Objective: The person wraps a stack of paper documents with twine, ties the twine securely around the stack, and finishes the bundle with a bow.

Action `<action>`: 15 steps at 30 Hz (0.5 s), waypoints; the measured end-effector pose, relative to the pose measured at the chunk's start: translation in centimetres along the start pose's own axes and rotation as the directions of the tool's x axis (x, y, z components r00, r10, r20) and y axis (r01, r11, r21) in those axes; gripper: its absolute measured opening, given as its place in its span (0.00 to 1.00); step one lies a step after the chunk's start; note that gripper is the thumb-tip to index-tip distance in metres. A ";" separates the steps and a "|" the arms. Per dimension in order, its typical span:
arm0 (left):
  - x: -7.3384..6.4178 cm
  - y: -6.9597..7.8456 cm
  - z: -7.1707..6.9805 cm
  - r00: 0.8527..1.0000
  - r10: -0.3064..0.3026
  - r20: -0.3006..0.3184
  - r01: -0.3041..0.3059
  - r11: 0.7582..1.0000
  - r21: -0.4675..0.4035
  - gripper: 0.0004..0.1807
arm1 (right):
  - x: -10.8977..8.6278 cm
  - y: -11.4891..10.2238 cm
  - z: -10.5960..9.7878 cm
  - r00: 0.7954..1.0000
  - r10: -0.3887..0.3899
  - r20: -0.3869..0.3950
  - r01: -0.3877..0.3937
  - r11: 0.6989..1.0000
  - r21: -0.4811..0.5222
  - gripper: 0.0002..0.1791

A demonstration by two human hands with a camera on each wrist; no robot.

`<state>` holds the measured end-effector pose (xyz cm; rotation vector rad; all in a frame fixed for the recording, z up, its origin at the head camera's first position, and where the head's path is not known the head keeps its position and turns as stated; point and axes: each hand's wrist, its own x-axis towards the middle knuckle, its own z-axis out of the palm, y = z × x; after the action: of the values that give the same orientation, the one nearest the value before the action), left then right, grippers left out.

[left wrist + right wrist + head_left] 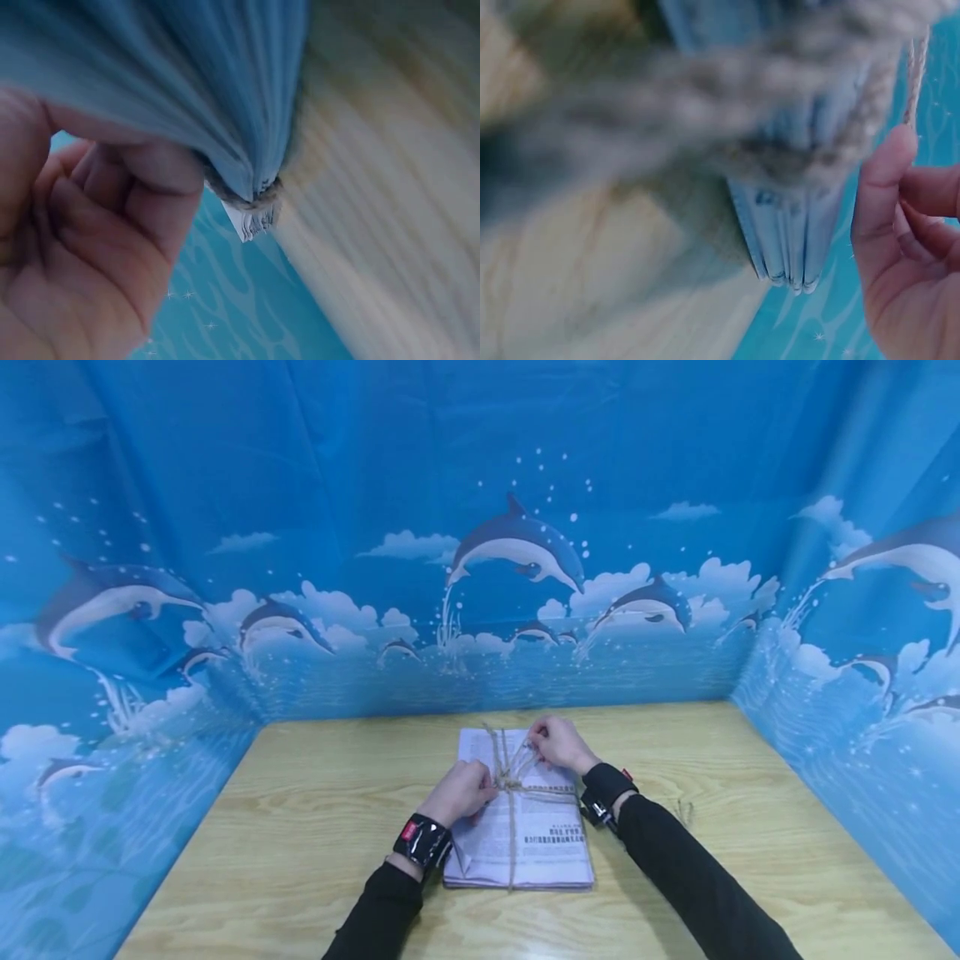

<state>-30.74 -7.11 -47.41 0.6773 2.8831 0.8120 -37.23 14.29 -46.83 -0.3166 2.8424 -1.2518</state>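
A stack of folded newspapers (547,860) lies on the table, bound lengthwise and crosswise with brown twine (512,839). The strands meet in a knot or bow (508,783) on top. My left hand (461,793) is at the left of the knot, its fingers curled and seemingly pinching the twine there; the paper hides its fingertips in the left wrist view. Beyond the knot, at the stack's upper right, my right hand (562,743) pinches a strand of twine between thumb and fingers. That strand (915,79) rises from the fingertips in the right wrist view.
The wooden table (322,827) spreads around the stack on all sides. Small twine scraps (684,812) lie right of the stack, beside the right forearm. A blue dolphin-print curtain (360,527) encloses the table at the back and both sides.
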 end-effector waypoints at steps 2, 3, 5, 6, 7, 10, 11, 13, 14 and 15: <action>0.0 0.1 -0.1 0.999 0.038 0.030 -0.040 0.998 0.056 0.18 | 0.0 0.1 0.1 1.000 0.016 -0.024 -0.016 1.000 0.000 0.07; 0.0 0.1 -0.1 0.997 0.057 0.044 -0.061 0.994 0.091 0.19 | 0.0 0.1 0.1 0.999 0.031 -0.036 -0.031 0.999 0.015 0.08; 0.1 0.2 -0.2 0.994 0.089 0.065 -0.098 0.984 0.152 0.20 | 0.0 0.3 -0.1 0.996 0.060 -0.060 -0.058 0.998 0.034 0.08; 0.1 0.2 -0.3 0.992 0.106 0.067 -0.117 0.977 0.180 0.21 | 0.0 0.3 -0.2 0.995 0.063 -0.078 -0.062 0.998 0.015 0.09; 0.1 0.3 -0.3 0.991 0.114 0.071 -0.126 0.972 0.196 0.21 | -0.1 0.4 -0.3 0.994 0.064 -0.094 -0.065 0.998 -0.013 0.08; 0.1 0.2 -0.2 0.988 0.131 0.082 -0.145 0.966 0.214 0.20 | -0.2 0.6 -0.7 0.995 -0.042 -0.092 0.021 0.975 -0.221 0.06; 0.1 0.2 -0.1 0.987 0.142 0.081 -0.157 0.964 0.215 0.19 | -0.3 0.6 -0.7 0.993 -0.104 -0.060 0.081 0.949 -0.304 0.07; 0.1 0.1 0.0 0.985 0.154 0.082 -0.169 0.962 0.216 0.18 | -0.5 0.3 -0.7 0.970 -0.237 0.062 0.242 0.884 -0.400 0.11; 0.2 0.0 0.1 0.984 0.161 0.080 -0.175 0.960 0.218 0.18 | -0.6 0.2 -0.6 0.945 -0.291 0.147 0.326 0.850 -0.413 0.14; 0.2 0.0 0.1 0.983 0.165 0.079 -0.178 0.959 0.221 0.17 | -0.7 0.0 -0.5 0.914 -0.336 0.228 0.403 0.822 -0.402 0.16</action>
<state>-30.88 -7.02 -47.50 0.9690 2.9201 0.4689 -36.60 14.74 -46.52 -0.9729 2.9899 -0.5423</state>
